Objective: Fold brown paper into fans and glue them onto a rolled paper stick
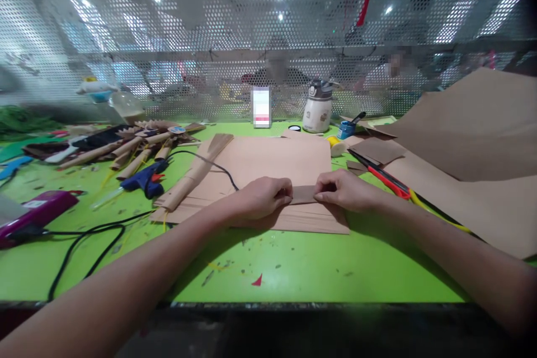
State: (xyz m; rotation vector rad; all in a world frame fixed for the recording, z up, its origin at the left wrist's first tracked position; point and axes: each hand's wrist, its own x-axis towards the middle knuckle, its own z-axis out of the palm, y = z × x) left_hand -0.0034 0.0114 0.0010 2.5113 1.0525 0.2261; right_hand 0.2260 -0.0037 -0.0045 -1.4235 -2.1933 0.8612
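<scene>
My left hand [265, 196] pinches the left end of a small brown paper strip [302, 194]. At the strip's other end, the fingers of my right hand [344, 190] are closed on it. The strip is held low over a stack of brown paper sheets [268, 159] on the green table; whether it touches the stack I cannot tell. Left of my left hand, a rolled brown paper tube [191, 179] tied with yellow string lies across the sheets. A black cord [210, 162] runs over the stack toward my left hand.
Blue glue gun [145, 180], purple tool [39, 212] and bundled paper rolls [130, 151] lie left. Behind stand a phone [260, 107], a bottle [318, 109] and a blue jar [346, 130]. Yellow thread spool [336, 146], red-handled scissors [388, 180] and large brown sheets [474, 123] occupy the right.
</scene>
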